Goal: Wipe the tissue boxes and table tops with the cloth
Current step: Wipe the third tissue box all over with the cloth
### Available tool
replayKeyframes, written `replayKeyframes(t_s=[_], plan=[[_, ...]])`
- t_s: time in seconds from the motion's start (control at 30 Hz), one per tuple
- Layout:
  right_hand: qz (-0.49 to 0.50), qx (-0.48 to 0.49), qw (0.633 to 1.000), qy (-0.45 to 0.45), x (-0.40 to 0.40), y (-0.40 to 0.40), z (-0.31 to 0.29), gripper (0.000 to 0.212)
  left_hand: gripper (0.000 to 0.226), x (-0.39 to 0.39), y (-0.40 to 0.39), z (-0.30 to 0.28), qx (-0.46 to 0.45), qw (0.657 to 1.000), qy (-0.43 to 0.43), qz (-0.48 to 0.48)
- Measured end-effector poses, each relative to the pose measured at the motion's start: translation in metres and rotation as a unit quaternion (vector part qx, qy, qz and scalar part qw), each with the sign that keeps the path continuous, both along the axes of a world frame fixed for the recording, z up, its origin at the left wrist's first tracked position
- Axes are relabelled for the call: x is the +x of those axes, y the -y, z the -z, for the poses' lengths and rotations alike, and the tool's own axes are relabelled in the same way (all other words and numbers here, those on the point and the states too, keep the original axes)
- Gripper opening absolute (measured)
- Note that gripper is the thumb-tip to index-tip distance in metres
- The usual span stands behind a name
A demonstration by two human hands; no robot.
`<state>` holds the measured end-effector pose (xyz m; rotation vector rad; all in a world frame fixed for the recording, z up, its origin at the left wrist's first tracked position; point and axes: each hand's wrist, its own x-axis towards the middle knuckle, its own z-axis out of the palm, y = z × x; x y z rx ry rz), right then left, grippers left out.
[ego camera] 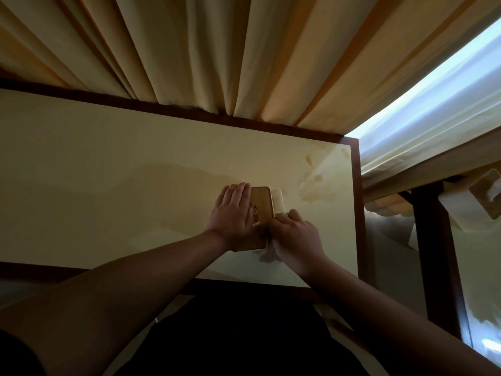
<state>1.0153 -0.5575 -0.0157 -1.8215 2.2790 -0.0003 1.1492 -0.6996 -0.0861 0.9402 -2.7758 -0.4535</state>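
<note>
The cream-coloured rectangular table top with a dark brown wooden frame point(108, 164) fills the left and centre of the head view. Beige pleated curtains point(189, 50) hang along its far edge, from 10 o'clock to 1 o'clock.

Near the centre, the left hand point(231, 213) lies palm-down on the left part of the light brown wooden tissue box with rounded corners point(261, 206). Its fingers are straight and together, pointing to 12 o'clock, pressing flat on the lid without curling round it. The box stands on the table top, right of centre, with its cream-coloured side wall showing at 3 o'clock.

Just right of the box, at its 4 o'clock corner, the right hand point(296, 237) has its fingers curled, clamped on the grey crumpled cloth point(267, 255). The cloth shows below the hand at 7 o'clock, touching the table top and the near edge of the box.

Streaks with a wet sheen point(317, 185) mark the table top at 2 o'clock from the box.

At the far right, a second table with a dark frame point(433, 253) stands apart, carrying a second wooden tissue box point(485, 196). A bright sheer window curtain point(433, 104) shows above it.
</note>
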Motion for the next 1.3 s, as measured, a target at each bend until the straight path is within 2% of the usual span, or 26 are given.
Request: replayKeyframes(t_s=[0.13, 0.27, 0.4, 0.63, 0.77, 0.9, 1.03, 1.07, 1.13, 1.2, 1.3], plan=[[0.024, 0.021, 0.999, -0.025, -0.006, 0.031, -0.008, 0.030, 0.063, 0.000, 0.000, -0.001, 0.017, 1.000, 0.003, 0.001], [0.051, 0.018, 0.999, -0.003, -0.016, 0.073, -0.010, 0.022, 0.065, 0.002, 0.001, 0.001, 0.033, 0.999, -0.009, 0.006], [0.034, 0.011, 0.999, -0.027, -0.022, 0.086, -0.008, 0.024, 0.066, 0.001, 0.000, 0.000, 0.029, 0.999, -0.013, 0.005], [-0.087, 0.045, 0.994, -0.056, -0.015, 0.041, -0.013, 0.013, 0.063, 0.000, 0.001, 0.003, 0.014, 1.000, -0.002, 0.005], [-0.123, 0.039, 0.991, -0.029, -0.011, 0.006, -0.001, 0.029, 0.065, 0.000, -0.001, 0.001, 0.020, 1.000, 0.004, 0.003], [-0.156, 0.043, 0.986, -0.026, -0.006, -0.016, 0.009, 0.030, 0.071, 0.002, -0.002, -0.004, 0.019, 1.000, 0.010, 0.011], [-0.099, 0.046, 0.993, -0.035, -0.010, -0.001, 0.002, 0.035, 0.070, 0.001, -0.001, -0.002, 0.029, 0.999, 0.009, 0.008], [-0.079, 0.044, 0.995, -0.040, -0.011, 0.007, 0.000, 0.032, 0.067, 0.000, -0.001, -0.001, 0.028, 1.000, 0.007, 0.005], [-0.052, 0.036, 0.997, -0.046, -0.014, 0.027, -0.007, 0.012, 0.065, 0.000, 0.000, 0.000, 0.026, 1.000, 0.007, 0.005], [-0.025, 0.029, 0.999, -0.034, -0.015, 0.051, -0.013, 0.025, 0.070, 0.001, 0.002, -0.001, 0.033, 0.999, 0.011, 0.013], [0.010, 0.037, 0.999, -0.018, -0.019, 0.081, -0.012, 0.025, 0.073, 0.002, 0.002, -0.001, 0.040, 0.999, -0.002, 0.013]])
